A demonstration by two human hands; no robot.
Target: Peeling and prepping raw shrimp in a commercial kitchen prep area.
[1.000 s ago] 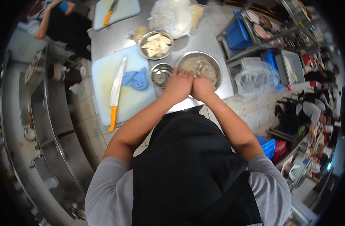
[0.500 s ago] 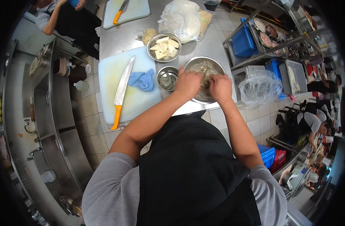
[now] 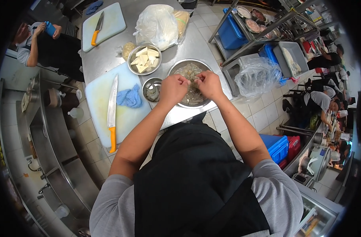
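Observation:
Over a large steel bowl (image 3: 172, 70) of greyish, translucent raw shrimp (image 3: 189, 71), my two hands are close together. My left hand (image 3: 175, 89) has its fingers pinched, and my right hand (image 3: 209, 85) pinches facing it. Between the fingertips there seems to be a shrimp, though it is mostly hidden. A small steel bowl (image 3: 143, 91), left of my left hand, has a little heap of grey shrimp (image 3: 153, 94) in it. Behind that stands a steel bowl (image 3: 129, 63) of pale yellow wedges (image 3: 145, 59).
On the left, a white cutting board (image 3: 97, 98) carries an orange-handled knife (image 3: 113, 104) and a crumpled blue cloth (image 3: 129, 98). Bags (image 3: 157, 25) and another board with a knife (image 3: 97, 29) lie farther back. A co-worker (image 3: 50, 51) stands far left; shelving (image 3: 263, 43) is at right.
The view has shifted, so the table sits farther left. My hands have come up a little from the shrimp, fingertips nearer each other. The far-left co-worker shows more fully, with a blue object.

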